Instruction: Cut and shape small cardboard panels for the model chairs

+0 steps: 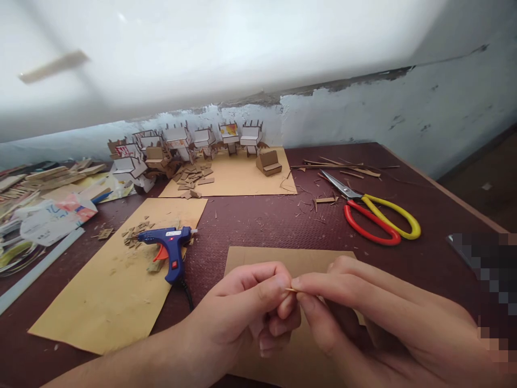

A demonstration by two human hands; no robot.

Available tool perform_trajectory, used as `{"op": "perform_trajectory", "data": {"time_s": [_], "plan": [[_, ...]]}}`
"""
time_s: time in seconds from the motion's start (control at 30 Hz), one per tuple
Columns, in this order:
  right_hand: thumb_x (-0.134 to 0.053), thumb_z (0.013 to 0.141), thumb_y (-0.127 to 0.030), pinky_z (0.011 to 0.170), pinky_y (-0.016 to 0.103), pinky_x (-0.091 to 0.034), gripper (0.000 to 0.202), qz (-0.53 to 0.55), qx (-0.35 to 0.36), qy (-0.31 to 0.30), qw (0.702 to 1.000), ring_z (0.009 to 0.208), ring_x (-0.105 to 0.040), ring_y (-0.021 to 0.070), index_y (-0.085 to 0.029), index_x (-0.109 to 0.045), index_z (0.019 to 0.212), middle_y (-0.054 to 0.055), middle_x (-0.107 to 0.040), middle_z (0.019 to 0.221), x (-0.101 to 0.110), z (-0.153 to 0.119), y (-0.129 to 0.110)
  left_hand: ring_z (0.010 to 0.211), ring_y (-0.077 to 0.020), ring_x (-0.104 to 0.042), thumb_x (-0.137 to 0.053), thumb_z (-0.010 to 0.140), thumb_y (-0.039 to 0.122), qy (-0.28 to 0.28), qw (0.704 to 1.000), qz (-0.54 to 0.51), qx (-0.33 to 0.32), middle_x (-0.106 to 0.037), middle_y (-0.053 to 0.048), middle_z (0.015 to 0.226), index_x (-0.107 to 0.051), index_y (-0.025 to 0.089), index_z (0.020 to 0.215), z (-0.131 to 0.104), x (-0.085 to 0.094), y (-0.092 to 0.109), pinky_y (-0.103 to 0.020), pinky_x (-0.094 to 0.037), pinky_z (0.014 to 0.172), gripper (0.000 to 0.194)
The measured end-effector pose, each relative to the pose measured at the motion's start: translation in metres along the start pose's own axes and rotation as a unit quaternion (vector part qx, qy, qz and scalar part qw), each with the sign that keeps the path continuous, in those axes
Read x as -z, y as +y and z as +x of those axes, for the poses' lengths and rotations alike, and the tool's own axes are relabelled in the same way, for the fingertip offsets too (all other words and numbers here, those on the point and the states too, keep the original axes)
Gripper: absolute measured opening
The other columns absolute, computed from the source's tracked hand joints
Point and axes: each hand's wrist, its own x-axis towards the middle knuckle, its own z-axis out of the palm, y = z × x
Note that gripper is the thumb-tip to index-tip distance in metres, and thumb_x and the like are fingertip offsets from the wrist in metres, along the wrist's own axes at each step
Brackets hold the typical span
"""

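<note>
My left hand and my right hand meet at the fingertips, low in the middle of the view. Pinched between both is a thin light-coloured sliver; most of it is hidden by the fingers. Beneath them lies a brown cardboard sheet. To the left, a blue glue gun with an orange trigger rests on a yellowish sheet. Scissors with one red and one yellow handle lie open beyond my right hand.
Several small cardboard models stand near the wall at the back. Cardboard scraps lie before them, thin strips to their right. Wood pieces, a plastic bag and a pale stick are at the left.
</note>
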Motion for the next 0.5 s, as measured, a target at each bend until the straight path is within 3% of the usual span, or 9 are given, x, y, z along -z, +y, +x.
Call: {"op": "perform_trajectory", "data": {"time_s": [0.23,0.3,0.4,0.5], "plan": [[-0.066,0.089,-0.015,0.046,0.022,-0.047,0.017,-0.016,-0.015,0.003,1.000,0.055,-0.063,0.0130,-0.031,-0.071,0.089,-0.005,-0.070,0.072,0.008,0.013,0.010,0.058,-0.0096,-0.040,-0.060,0.093,0.028,0.070,0.974,0.214,-0.021,-0.052,0.001,0.067,-0.059,0.015,0.079,0.001,0.008,0.010,-0.023,-0.032,0.057,0.019],[-0.065,0.089,-0.015,0.042,0.021,-0.046,0.016,-0.021,-0.036,-0.014,0.999,0.050,-0.061,0.0123,-0.030,-0.071,0.086,-0.006,-0.069,0.070,0.011,0.017,0.014,0.063,-0.0106,-0.041,-0.055,0.095,0.024,0.108,0.934,0.336,-0.059,-0.051,0.002,0.070,-0.058,0.017,0.081,0.000,0.015,0.017,-0.024,-0.032,0.060,0.016],[-0.062,0.091,-0.019,0.034,0.021,-0.039,0.014,-0.018,-0.060,-0.044,0.997,0.045,-0.057,0.0123,-0.026,-0.068,0.080,-0.005,-0.066,0.063,0.013,0.022,0.024,0.062,-0.0108,-0.035,-0.047,0.091,0.013,0.169,0.833,0.514,-0.118,-0.042,0.005,0.066,-0.051,0.020,0.076,-0.001,0.024,0.029,-0.026,-0.027,0.056,0.017],[-0.060,0.095,-0.028,0.033,0.022,-0.033,0.019,-0.006,-0.113,-0.102,0.988,0.043,-0.052,0.0121,-0.024,-0.064,0.078,-0.005,-0.061,0.059,0.010,0.026,0.035,0.057,-0.0101,-0.032,-0.046,0.083,0.008,0.190,0.766,0.600,-0.132,-0.038,0.006,0.060,-0.046,0.020,0.068,-0.003,0.029,0.039,-0.027,-0.023,0.052,0.020]]}}
